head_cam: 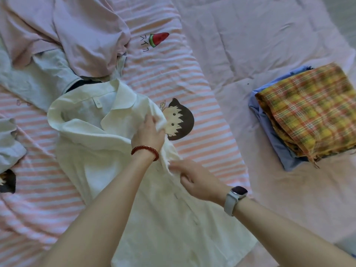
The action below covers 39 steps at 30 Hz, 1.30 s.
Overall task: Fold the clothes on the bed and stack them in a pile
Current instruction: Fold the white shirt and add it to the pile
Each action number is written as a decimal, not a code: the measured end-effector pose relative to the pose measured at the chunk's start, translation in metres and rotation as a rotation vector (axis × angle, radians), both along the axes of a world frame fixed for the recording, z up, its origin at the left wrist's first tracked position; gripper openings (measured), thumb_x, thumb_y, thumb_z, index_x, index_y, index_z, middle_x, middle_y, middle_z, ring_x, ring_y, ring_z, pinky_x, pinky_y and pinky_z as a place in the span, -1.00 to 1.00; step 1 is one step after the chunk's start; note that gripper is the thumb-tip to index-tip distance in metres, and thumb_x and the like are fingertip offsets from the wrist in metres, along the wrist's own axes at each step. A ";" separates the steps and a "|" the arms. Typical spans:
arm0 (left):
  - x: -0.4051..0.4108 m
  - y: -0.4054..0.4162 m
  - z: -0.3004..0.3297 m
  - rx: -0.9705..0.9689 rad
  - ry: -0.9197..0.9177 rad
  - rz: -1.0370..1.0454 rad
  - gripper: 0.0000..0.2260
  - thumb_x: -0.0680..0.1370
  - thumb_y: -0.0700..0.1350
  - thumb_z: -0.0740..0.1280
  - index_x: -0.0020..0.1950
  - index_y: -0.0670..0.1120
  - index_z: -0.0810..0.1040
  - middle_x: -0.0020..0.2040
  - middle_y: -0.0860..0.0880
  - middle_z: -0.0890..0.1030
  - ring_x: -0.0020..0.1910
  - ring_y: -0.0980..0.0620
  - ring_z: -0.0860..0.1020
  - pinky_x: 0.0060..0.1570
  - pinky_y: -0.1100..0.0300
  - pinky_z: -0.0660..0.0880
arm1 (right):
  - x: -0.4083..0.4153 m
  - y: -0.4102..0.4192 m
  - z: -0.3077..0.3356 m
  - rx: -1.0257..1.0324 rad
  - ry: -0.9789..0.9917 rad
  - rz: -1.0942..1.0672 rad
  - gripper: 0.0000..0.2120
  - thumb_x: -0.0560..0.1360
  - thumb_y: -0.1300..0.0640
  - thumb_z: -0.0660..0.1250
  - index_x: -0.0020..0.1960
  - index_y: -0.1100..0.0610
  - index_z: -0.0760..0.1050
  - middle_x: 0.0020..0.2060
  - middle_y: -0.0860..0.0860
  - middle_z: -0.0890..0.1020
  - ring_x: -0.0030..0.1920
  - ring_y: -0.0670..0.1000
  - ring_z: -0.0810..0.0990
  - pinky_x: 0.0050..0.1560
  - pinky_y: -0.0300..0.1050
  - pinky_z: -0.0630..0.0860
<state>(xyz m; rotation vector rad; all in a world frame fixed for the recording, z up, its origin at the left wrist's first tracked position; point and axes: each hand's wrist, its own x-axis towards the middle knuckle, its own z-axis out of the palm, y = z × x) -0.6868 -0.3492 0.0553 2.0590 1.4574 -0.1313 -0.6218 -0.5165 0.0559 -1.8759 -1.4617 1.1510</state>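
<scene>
Nearest the camera, a white collared shirt (107, 151) lies spread on the pink-striped sheet (38, 205), collar at the far end. At far left lie a pale blue garment (38, 83) and a crumpled pink garment (86, 35). The left hand (148, 133), with a red bead bracelet (145, 150) on its wrist, grips the shirt's right shoulder, fingers curled into the cloth. The right hand (194, 180), wearing a watch (236, 197), pinches the shirt's front edge. At right, well apart, a folded plaid garment (312, 108) tops a folded blue garment (269, 132).
</scene>
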 end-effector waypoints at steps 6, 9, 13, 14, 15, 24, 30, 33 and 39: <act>-0.023 -0.003 -0.005 -0.005 -0.362 0.227 -0.94 0.58 -0.15 0.19 -0.07 -0.10 0.40 -0.26 0.01 0.45 -0.23 -0.01 0.41 -0.29 0.19 0.24 | 0.029 0.001 -0.020 -0.201 0.242 -0.482 -0.73 0.57 0.23 0.16 0.22 0.17 0.49 -0.03 0.03 0.62 -0.08 0.11 0.61 0.01 0.04 0.55; -0.032 -0.003 -0.002 -0.034 -0.420 0.260 -0.95 0.58 -0.14 0.20 -0.08 -0.08 0.39 -0.28 -0.06 0.45 -0.25 -0.01 0.42 -0.22 0.14 0.36 | 0.022 0.002 -0.026 -0.290 0.297 -0.324 -0.74 0.53 0.14 0.27 0.16 0.22 0.51 -0.12 0.04 0.64 -0.13 0.02 0.59 -0.05 -0.07 0.52; -0.032 -0.004 0.001 -0.020 -0.422 0.237 -0.97 0.59 -0.15 0.18 -0.05 -0.07 0.37 -0.34 0.04 0.40 -0.31 0.04 0.40 -0.23 0.14 0.35 | 0.018 0.006 -0.027 -0.312 0.323 -0.262 -0.77 0.51 0.14 0.25 -0.16 0.31 0.52 -0.42 0.02 0.44 -0.42 -0.06 0.32 -0.36 -0.16 0.28; -0.030 -0.004 0.001 -0.010 -0.408 0.229 -0.97 0.59 -0.15 0.18 -0.04 -0.07 0.36 -0.34 0.05 0.39 -0.32 0.03 0.39 -0.23 0.15 0.33 | 0.022 0.007 -0.024 -0.316 0.305 -0.298 -0.76 0.51 0.14 0.26 -0.25 0.28 0.50 -0.46 -0.02 0.42 -0.45 -0.07 0.31 -0.38 -0.18 0.27; -0.028 -0.005 0.002 -0.002 -0.390 0.220 -0.97 0.58 -0.14 0.19 -0.02 -0.07 0.35 -0.33 0.06 0.39 -0.31 0.02 0.40 -0.23 0.15 0.32 | 0.029 0.008 -0.021 -0.304 0.282 -0.346 -0.75 0.51 0.14 0.26 -0.31 0.19 0.48 -0.47 -0.06 0.42 -0.45 -0.09 0.32 -0.40 -0.24 0.27; -0.004 -0.017 0.012 0.082 -0.237 -0.110 -0.40 0.52 -0.12 0.30 0.49 -0.08 0.11 0.49 -0.12 0.14 0.48 -0.05 0.11 0.39 0.15 0.07 | 0.112 0.036 0.041 0.330 -0.351 -0.452 -0.89 0.51 0.19 0.29 -0.01 0.20 0.53 -0.15 0.03 0.46 -0.29 0.06 0.49 -0.26 -0.07 0.39; 0.027 -0.021 0.020 0.331 -0.193 -0.394 -0.48 0.53 -0.07 0.28 0.47 -0.02 0.24 0.50 -0.07 0.16 0.49 -0.10 0.06 0.38 -0.05 0.10 | 0.124 -0.010 0.028 0.142 -0.300 -0.294 -0.67 0.49 0.12 0.35 0.24 0.14 0.48 0.05 0.11 0.47 -0.17 0.03 0.49 -0.13 -0.01 0.50; 0.046 -0.019 0.014 0.305 -0.029 -0.533 -0.56 0.59 0.04 0.14 0.47 0.05 0.22 0.52 0.00 0.13 0.51 -0.04 -0.05 0.40 -0.10 -0.04 | 0.119 -0.047 0.005 -0.058 -0.221 -0.290 -0.60 0.54 0.12 0.29 0.35 0.13 0.37 0.19 0.07 0.44 0.02 0.04 0.52 0.11 -0.17 0.41; 0.078 -0.011 0.007 0.127 0.036 -0.483 -0.59 0.59 0.13 0.00 0.04 -0.02 0.58 0.19 0.07 0.53 0.48 0.06 0.07 0.32 -0.22 -0.35 | 0.126 -0.057 -0.012 -0.166 -0.168 -0.645 -0.69 0.56 0.13 0.24 0.27 0.21 0.39 0.03 0.09 0.48 0.03 0.10 0.44 -0.06 -0.11 0.31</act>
